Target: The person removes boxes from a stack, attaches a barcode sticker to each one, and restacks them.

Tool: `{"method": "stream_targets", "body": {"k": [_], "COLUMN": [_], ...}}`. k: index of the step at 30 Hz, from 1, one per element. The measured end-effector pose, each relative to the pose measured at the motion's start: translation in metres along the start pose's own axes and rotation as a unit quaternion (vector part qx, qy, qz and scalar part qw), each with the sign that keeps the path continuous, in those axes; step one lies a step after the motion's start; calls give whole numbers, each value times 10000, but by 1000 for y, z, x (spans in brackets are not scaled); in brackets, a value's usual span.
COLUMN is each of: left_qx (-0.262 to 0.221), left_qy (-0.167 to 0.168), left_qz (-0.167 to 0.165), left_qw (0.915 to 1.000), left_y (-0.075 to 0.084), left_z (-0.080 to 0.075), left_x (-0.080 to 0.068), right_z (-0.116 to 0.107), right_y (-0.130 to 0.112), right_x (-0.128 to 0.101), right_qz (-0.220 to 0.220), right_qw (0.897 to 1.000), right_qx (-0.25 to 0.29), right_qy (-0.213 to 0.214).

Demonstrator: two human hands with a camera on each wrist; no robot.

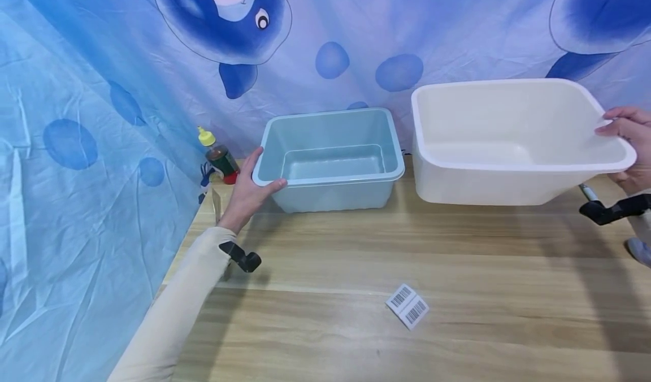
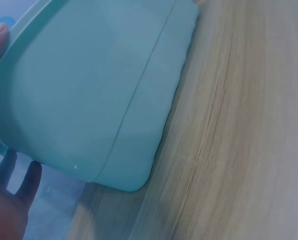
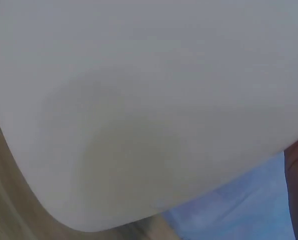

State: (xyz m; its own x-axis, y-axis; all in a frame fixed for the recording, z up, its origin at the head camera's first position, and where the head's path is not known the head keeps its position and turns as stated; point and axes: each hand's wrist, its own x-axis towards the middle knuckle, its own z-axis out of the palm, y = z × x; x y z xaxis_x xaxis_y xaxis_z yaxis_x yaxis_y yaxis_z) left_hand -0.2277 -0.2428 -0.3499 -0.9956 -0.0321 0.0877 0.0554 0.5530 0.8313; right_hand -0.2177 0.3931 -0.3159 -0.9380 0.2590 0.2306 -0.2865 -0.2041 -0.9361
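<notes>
A light blue plastic bin stands on the wooden table by the back curtain, its inside facing me. My left hand grips its left end, the thumb lying on the front rim. The left wrist view shows the bin's outer wall close up, with fingers at its end. To the right, a white bin is raised off the table and tilted, its inside bare. At its right end my right hand holds the rim. The white wall fills most of the right wrist view.
A yellow-capped bottle is at the table's back left corner. On the table lies a white barcode label. A pen-like thing shows below the white bin, and a grey object at the right edge. Blue curtains hang behind and left.
</notes>
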Motion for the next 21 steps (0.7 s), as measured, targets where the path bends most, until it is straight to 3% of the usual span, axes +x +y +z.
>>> {"method": "stream_targets", "body": {"k": [1, 3, 9, 14, 17, 21], "left_qx": [8, -37, -185, -149, -133, -144], "left_qy": [-2, -19, -122, -21, -19, -78], "left_qz": [-16, -35, 8, -96, -193, -243], "left_qw": [10000, 10000, 9998, 9998, 9997, 9996], "left_y": [1, 1, 3, 4, 4, 4], "left_z": [0, 1, 5, 3, 1, 3], "left_x": [0, 0, 3, 0, -2, -2], "right_z": [-2, -5, -19, -27, -26, -30], "right_y": [1, 4, 18, 27, 36, 44], "right_x": [0, 0, -2, 3, 4, 0], "right_qz": [134, 711, 1076, 1956, 1678, 1165], "right_qw": [9999, 9967, 9935, 9775, 9802, 9878], "right_qx": [-48, 371, 323, 565, 792, 702], "right_qy": [-68, -154, -174, -548, -687, -761]}}
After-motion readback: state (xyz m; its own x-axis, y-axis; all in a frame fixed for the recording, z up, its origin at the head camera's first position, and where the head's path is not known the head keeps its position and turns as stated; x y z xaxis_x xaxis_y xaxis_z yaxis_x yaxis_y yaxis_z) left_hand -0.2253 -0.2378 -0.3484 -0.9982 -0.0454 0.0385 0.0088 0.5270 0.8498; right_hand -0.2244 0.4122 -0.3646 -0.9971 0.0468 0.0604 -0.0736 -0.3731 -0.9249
